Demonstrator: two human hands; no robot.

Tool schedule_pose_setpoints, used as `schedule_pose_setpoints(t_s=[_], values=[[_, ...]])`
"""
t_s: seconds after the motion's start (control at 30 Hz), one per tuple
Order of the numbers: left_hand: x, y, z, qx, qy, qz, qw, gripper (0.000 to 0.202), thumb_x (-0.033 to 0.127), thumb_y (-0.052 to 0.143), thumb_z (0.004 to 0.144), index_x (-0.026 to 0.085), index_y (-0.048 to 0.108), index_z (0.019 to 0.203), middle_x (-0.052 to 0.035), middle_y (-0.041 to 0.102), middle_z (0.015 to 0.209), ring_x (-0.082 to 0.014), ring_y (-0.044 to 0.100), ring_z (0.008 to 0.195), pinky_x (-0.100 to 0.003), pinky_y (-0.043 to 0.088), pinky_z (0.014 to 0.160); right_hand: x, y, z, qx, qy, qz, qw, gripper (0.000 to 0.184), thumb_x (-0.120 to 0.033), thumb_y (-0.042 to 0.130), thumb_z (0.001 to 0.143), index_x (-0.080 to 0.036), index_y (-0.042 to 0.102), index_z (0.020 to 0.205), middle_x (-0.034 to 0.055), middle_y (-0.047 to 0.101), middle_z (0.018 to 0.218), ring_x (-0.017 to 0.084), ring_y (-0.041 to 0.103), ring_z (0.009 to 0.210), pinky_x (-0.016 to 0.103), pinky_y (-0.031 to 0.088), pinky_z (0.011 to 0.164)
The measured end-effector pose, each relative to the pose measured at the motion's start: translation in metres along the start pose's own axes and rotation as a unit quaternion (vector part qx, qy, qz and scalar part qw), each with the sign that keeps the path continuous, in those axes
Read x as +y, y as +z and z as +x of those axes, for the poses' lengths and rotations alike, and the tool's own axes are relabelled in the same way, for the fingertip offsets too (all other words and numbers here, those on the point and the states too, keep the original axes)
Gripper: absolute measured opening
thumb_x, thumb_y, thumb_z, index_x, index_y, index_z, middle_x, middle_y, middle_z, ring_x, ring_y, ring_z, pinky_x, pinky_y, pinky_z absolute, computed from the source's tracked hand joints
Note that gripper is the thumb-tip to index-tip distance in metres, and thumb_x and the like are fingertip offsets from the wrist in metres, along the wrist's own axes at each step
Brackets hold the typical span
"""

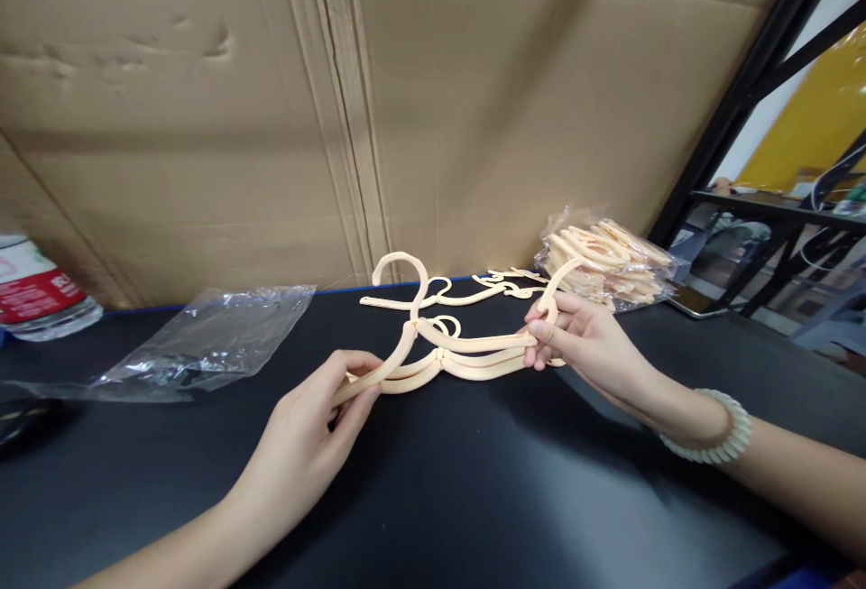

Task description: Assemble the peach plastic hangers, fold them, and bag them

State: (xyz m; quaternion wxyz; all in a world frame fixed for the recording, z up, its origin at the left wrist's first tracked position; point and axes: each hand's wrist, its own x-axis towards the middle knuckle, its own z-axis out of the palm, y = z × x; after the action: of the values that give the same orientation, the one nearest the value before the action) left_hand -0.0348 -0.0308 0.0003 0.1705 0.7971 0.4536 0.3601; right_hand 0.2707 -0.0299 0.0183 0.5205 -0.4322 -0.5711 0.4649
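A cream plastic clothes hanger (474, 342) with an upright hook is held over the table between both hands. My left hand (315, 422) is closed round its left arm. My right hand (582, 341) pinches the tip of its right arm, and a curved cream piece (560, 282) rises from those fingers. Whether that piece is joined to the hanger I cannot tell. Just behind and below lie more cream hangers (477, 370), partly hidden by the held one. Farther back, another hanger (466, 299) rests on the table with loose cream parts (511, 280) beside it.
On the black table (433, 499), a clear plastic bag filled with cream hanger parts (609, 260) sits at the back right. A crumpled clear bag (223, 341) and a red-labelled bottle (41, 287) are at left. Cardboard (474, 102) stands behind; a black metal frame (737, 102) rises at right.
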Motion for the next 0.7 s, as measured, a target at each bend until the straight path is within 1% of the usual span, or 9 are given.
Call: schedule_pose_setpoints(t_s=[0.17,0.3,0.37,0.43,0.53,0.57,0.63,0.67,0.7], values=[[-0.002,0.002,-0.001,-0.002,-0.035,0.002,0.999,0.026,0.047,0.049,0.093,0.024,0.058,0.103,-0.0025,0.07,0.087,-0.0204,0.067,0.077,-0.024,0.05,0.055,-0.002,0.003,-0.003,0.023,-0.05,-0.037,0.998,0.034,-0.046,0.074,0.077,-0.019,0.057,0.09,0.001,0.067,0.061,0.017,0.068,0.056,0.03,0.057,0.058],[-0.002,0.001,0.0,0.003,-0.034,0.011,0.999,0.027,0.047,0.049,0.093,0.024,0.057,0.104,-0.0017,0.069,0.087,-0.0195,0.066,0.074,-0.024,0.048,0.054,0.0,0.003,-0.002,0.032,-0.072,-0.062,0.995,0.027,-0.042,0.072,0.08,-0.018,0.061,0.087,0.0041,0.069,0.079,0.014,0.065,0.062,0.028,0.055,0.06],[-0.002,0.001,0.0,0.006,-0.026,0.025,0.999,0.026,0.046,0.049,0.093,0.024,0.058,0.103,-0.0009,0.069,0.086,-0.0179,0.064,0.068,-0.024,0.047,0.053,0.001,0.002,0.0,0.046,-0.078,-0.05,0.995,0.024,-0.037,0.073,0.078,-0.019,0.063,0.09,0.0041,0.068,0.087,0.013,0.062,0.066,0.027,0.053,0.059],[-0.001,0.0,0.001,0.009,-0.012,0.046,0.999,0.022,0.043,0.049,0.094,0.025,0.058,0.103,-0.0001,0.068,0.087,-0.0174,0.064,0.069,-0.025,0.047,0.056,0.002,-0.001,0.003,0.088,-0.091,-0.006,0.992,0.028,-0.033,0.075,0.076,-0.021,0.063,0.099,0.0041,0.067,0.098,0.015,0.062,0.077,0.028,0.053,0.064],[-0.002,0.0,0.001,0.018,0.033,0.076,0.996,0.016,0.036,0.051,0.093,0.025,0.058,0.103,-0.0018,0.067,0.1,-0.021,0.064,0.089,-0.03,0.05,0.072,0.004,-0.011,0.01,0.212,-0.092,0.066,0.971,0.032,-0.03,0.072,0.074,-0.025,0.064,0.104,0.0041,0.064,0.114,0.019,0.061,0.101,0.033,0.052,0.08],[-0.003,0.0,0.001,0.02,0.051,0.084,0.995,0.015,0.033,0.051,0.093,0.025,0.057,0.104,-0.0025,0.065,0.104,-0.0222,0.063,0.095,-0.032,0.049,0.077,0.005,-0.016,0.012,0.259,-0.09,0.076,0.959,0.03,-0.029,0.07,0.073,-0.025,0.065,0.102,0.0039,0.064,0.115,0.021,0.06,0.106,0.034,0.051,0.084],[-0.004,0.0,0.002,0.013,0.075,0.099,0.992,0.013,0.029,0.05,0.092,0.025,0.057,0.103,-0.003,0.065,0.106,-0.0236,0.061,0.098,-0.036,0.048,0.081,0.006,-0.026,0.017,0.328,-0.107,0.065,0.936,0.024,-0.024,0.068,0.072,-0.026,0.066,0.096,0.003,0.065,0.111,0.022,0.059,0.108,0.036,0.05,0.088],[-0.004,-0.001,0.002,0.006,0.082,0.106,0.991,0.013,0.028,0.05,0.091,0.025,0.056,0.102,-0.0029,0.065,0.105,-0.0239,0.061,0.098,-0.037,0.047,0.081,0.006,-0.03,0.019,0.342,-0.128,0.046,0.93,0.02,-0.022,0.067,0.071,-0.025,0.066,0.091,0.0026,0.065,0.106,0.021,0.06,0.106,0.036,0.049,0.088],[-0.005,-0.001,0.002,-0.002,0.088,0.114,0.99,0.012,0.027,0.05,0.091,0.025,0.056,0.102,-0.0027,0.065,0.104,-0.0241,0.061,0.097,-0.038,0.046,0.081,0.005,-0.032,0.02,0.337,-0.151,0.02,0.929,0.016,-0.02,0.066,0.071,-0.025,0.066,0.087,0.0021,0.065,0.101,0.02,0.061,0.103,0.036,0.049,0.088]])
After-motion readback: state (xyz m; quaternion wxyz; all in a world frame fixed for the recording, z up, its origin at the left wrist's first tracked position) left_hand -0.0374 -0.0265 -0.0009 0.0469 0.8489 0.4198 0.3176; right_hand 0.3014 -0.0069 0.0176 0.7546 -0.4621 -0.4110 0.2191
